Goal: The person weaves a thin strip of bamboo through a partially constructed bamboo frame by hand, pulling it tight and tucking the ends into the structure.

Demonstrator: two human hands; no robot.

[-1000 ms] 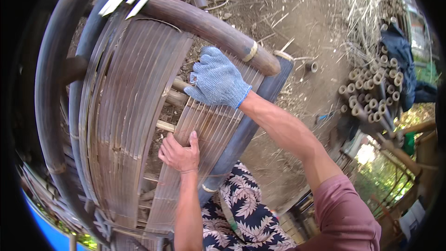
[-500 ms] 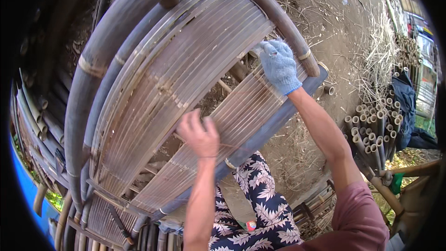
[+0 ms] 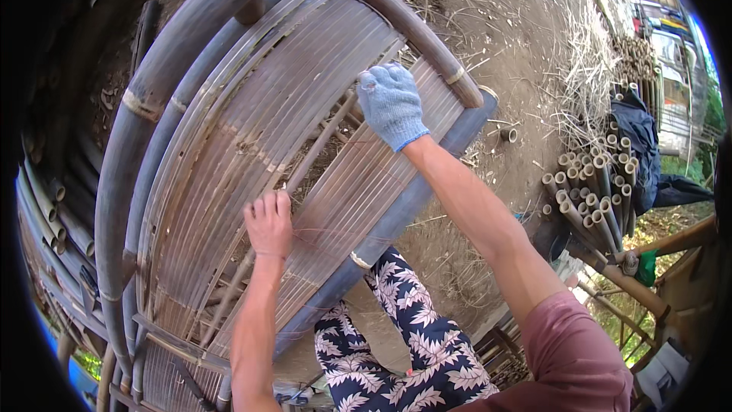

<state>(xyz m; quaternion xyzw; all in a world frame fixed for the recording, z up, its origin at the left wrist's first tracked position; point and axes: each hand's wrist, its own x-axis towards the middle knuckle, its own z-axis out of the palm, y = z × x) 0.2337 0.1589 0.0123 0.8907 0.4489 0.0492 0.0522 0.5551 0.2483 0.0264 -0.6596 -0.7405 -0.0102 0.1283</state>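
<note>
Looking down, you have both hands on a slatted bamboo panel [image 3: 252, 145], a curved frame of thin flat strips laid side by side that fills the left and middle of the view and leans across in front of your patterned trousers [image 3: 412, 343]. Your left hand [image 3: 268, 223] is bare and lies on the slats low in the panel, fingers [image 3: 263, 204] curled down over the strip edges at a gap where the cross-pieces beneath show; it grips loosely, though you cannot tell whether the fingertips hook under a strip. Your right hand [image 3: 391, 104] wears a pale blue knitted glove and rests higher up, near the panel's far end, fingers bent and pressed together on top of the slats, close to closed; whether they pinch one strip is hidden by the glove. A thick round bamboo pole [image 3: 427, 38] runs just beyond the gloved hand along the panel's upper edge, and a bluish rail [image 3: 404, 214] borders the near side. To the right, well apart, a bundle of cut bamboo tubes [image 3: 591, 198] stands on the bare dirt ground [image 3: 518, 46] beside dry straw [image 3: 587, 76].
</note>
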